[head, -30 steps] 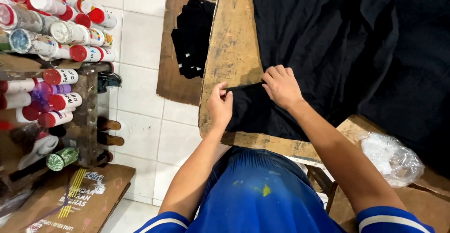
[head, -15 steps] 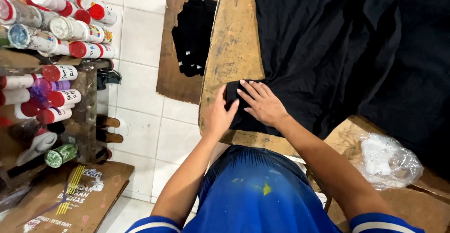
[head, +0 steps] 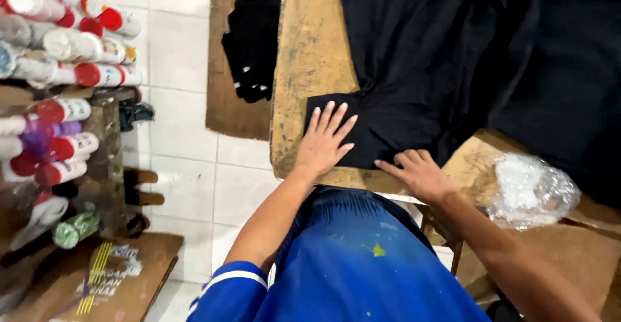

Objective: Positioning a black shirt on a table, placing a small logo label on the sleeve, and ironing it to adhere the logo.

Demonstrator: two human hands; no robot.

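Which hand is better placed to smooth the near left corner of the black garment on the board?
Left, probably. The left hand already lies flat, fingers spread, on that corner of the black garment, at the wooden board edge. The right hand rests farther right, on the near hem.

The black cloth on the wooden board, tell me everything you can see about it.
The black cloth is soft, matte fabric, spread mostly flat with loose folds over the worn wooden board. Its near corner is folded into a neat edge. The left hand lies flat, fingers spread, on that corner; the right hand presses its near hem. More dark fabric runs off to the right.
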